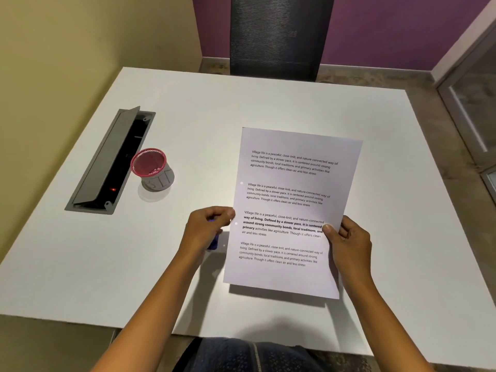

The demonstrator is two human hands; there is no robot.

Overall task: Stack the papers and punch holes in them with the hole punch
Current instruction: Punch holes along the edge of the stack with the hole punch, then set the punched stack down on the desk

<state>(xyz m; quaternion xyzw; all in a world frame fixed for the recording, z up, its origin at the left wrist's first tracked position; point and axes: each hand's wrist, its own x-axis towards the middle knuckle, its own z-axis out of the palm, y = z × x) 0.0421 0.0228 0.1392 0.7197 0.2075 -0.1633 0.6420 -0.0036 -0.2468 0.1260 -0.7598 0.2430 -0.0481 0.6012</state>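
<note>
Evidently, the papers [290, 210] were held tilted above the worktop [188, 103], presumably for inspection of the two holes visible along the left margin. The right hand [349, 237] pinched the right edge, thumb on top. The left hand [209, 226] was curled at the left edge; its hold could not be confirmed. A blue object, probably the hole punch [214, 241], lay beneath it.

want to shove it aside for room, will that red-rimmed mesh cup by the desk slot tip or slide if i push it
The mesh cup looks empty and thin-walled, so probably light. It already appears to lean, so a push near the rim would likely tip it. Pushed low, it should slide on the smooth table.
</note>
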